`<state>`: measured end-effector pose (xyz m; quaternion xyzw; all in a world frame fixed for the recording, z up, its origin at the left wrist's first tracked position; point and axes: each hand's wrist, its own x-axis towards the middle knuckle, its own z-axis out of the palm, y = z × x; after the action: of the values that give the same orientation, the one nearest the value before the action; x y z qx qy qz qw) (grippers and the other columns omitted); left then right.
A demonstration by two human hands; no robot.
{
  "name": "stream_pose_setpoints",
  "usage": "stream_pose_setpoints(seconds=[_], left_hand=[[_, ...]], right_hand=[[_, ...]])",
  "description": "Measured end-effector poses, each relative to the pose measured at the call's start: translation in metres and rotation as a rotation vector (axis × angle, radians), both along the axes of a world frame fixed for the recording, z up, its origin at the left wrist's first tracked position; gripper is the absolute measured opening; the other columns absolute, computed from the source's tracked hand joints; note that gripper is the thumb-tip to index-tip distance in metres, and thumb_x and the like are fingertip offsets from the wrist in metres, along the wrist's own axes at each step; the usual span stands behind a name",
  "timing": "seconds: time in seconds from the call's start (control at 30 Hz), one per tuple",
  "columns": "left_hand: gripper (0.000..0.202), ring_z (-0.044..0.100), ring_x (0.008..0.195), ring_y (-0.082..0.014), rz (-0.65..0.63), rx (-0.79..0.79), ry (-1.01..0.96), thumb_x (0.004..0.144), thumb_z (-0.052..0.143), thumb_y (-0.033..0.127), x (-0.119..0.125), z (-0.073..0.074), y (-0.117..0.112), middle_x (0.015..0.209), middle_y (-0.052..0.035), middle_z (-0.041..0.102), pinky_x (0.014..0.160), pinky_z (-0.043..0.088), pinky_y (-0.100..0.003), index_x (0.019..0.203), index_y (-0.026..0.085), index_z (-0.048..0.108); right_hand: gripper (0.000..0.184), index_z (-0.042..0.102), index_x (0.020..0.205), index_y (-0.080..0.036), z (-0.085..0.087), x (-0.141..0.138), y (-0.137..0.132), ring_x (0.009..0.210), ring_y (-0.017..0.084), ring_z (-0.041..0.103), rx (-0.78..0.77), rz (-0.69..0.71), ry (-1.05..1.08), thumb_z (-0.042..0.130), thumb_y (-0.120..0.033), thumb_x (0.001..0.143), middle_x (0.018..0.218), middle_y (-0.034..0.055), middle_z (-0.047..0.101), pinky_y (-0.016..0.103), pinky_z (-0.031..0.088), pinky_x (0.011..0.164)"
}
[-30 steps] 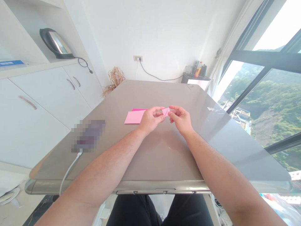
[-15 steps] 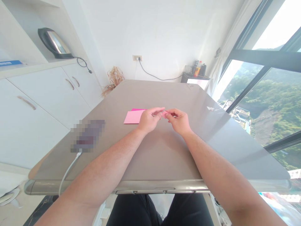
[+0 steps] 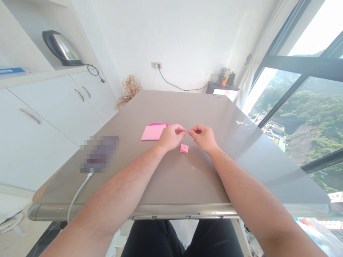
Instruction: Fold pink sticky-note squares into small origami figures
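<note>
A small folded pink paper (image 3: 184,148), with a diagonal crease line across its face, is apart from both hands, just on the near side of them. I cannot tell whether it rests on the table or is still dropping. My left hand (image 3: 172,137) is closed, thumb against fingertips, with nothing visible in it. Opposite it, my right hand (image 3: 203,137) is also pinched closed on nothing, a small gap separating the two. Beside my left hand lies a stack of light pink paper sheets (image 3: 151,132), partly covered by that hand, with a darker pink sheet (image 3: 158,124) showing behind.
The grey-brown table (image 3: 187,107) spreads around the hands. At left a pixelated dark object (image 3: 100,155) has a white cable (image 3: 77,196) running over the front edge. Beyond the table stand dried plants (image 3: 130,91) and a small cabinet (image 3: 223,91) with bottles; a kettle (image 3: 63,48) sits on a shelf.
The folded pink paper has left my fingers and is now nearer to me, below the hands. Both hands have parted slightly, and their fingers have curled in.
</note>
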<state>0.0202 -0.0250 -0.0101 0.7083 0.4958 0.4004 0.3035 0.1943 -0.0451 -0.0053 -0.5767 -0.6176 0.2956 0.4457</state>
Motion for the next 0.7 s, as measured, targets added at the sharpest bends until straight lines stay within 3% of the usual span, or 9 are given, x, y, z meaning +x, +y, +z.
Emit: stream_pose_setpoints(seconds=[0.07,0.17,0.23,0.33,0.43,0.53,0.6,0.7], left_hand=[[0.013,0.068,0.094,-0.0225,-0.013,-0.073,0.108,0.08,0.066,0.031,-0.0047,0.0001,0.0027,0.099,-0.0045,0.075,0.084,0.051,-0.036,0.088,0.023,0.072],[0.029,0.068,0.093,-0.0233,-0.16,-0.166,0.301,0.072,0.074,0.038,-0.0104,0.0019,0.0038,0.105,-0.0043,0.073,0.077,0.051,-0.033,0.098,0.026,0.075],[0.036,0.068,0.085,-0.0231,-0.235,-0.165,0.46,0.066,0.078,0.039,-0.0112,0.003,0.0021,0.102,-0.0044,0.072,0.069,0.049,-0.032,0.099,0.026,0.075],[0.028,0.064,0.076,-0.0213,-0.255,-0.103,0.586,0.064,0.077,0.032,-0.0088,0.0023,-0.0007,0.095,-0.0036,0.07,0.061,0.044,-0.03,0.09,0.025,0.072],[0.014,0.062,0.071,-0.0186,-0.198,-0.093,0.478,0.07,0.072,0.028,-0.007,-0.0007,0.0005,0.084,-0.0013,0.069,0.059,0.042,-0.029,0.081,0.023,0.064],[0.012,0.062,0.069,-0.0164,-0.099,-0.102,0.223,0.077,0.068,0.029,-0.0076,-0.0029,0.0049,0.079,-0.0009,0.069,0.06,0.045,-0.028,0.079,0.022,0.059],[0.014,0.064,0.068,-0.0157,-0.101,-0.12,0.038,0.078,0.069,0.031,-0.008,-0.0026,0.0064,0.079,-0.0015,0.071,0.061,0.048,-0.028,0.083,0.022,0.059],[0.016,0.067,0.068,-0.0166,-0.162,-0.124,-0.113,0.082,0.067,0.036,-0.0067,-0.0002,0.0041,0.079,-0.0029,0.073,0.062,0.052,-0.03,0.087,0.021,0.063]], right_hand=[[0.014,0.068,0.072,-0.021,0.0008,0.0022,0.0011,0.063,0.014,0.057,-0.044,0.0,-0.103,0.066,-0.034,0.077,0.07,-0.0009,0.067,0.029,0.043,0.06],[0.01,0.069,0.072,-0.021,0.0012,0.004,0.0025,0.066,0.014,0.057,-0.095,0.022,-0.219,0.062,-0.027,0.076,0.074,-0.0005,0.069,0.029,0.043,0.062],[0.009,0.069,0.073,-0.021,0.0013,0.0038,0.0027,0.067,0.014,0.057,-0.111,0.03,-0.243,0.061,-0.026,0.076,0.076,-0.0005,0.07,0.029,0.043,0.062],[0.009,0.069,0.072,-0.022,0.0013,0.0023,0.0019,0.067,0.014,0.057,-0.119,0.034,-0.264,0.062,-0.025,0.076,0.075,-0.0007,0.07,0.029,0.043,0.062],[0.01,0.072,0.078,-0.022,0.0009,0.0014,0.0009,0.07,0.015,0.059,-0.1,0.032,-0.242,0.063,-0.025,0.077,0.079,0.0003,0.072,0.029,0.045,0.066],[0.019,0.075,0.093,-0.022,-0.0001,0.0018,0.0006,0.075,0.015,0.061,-0.057,0.053,-0.132,0.066,-0.03,0.078,0.089,0.0022,0.074,0.029,0.048,0.07],[0.024,0.076,0.097,-0.022,-0.0011,0.0023,0.0011,0.073,0.015,0.061,-0.035,0.084,-0.042,0.068,-0.035,0.078,0.089,0.0031,0.074,0.029,0.048,0.068],[0.021,0.075,0.087,-0.021,-0.0027,0.0026,0.0023,0.065,0.014,0.057,-0.006,0.095,0.045,0.068,-0.038,0.077,0.08,0.0023,0.072,0.029,0.047,0.061]])
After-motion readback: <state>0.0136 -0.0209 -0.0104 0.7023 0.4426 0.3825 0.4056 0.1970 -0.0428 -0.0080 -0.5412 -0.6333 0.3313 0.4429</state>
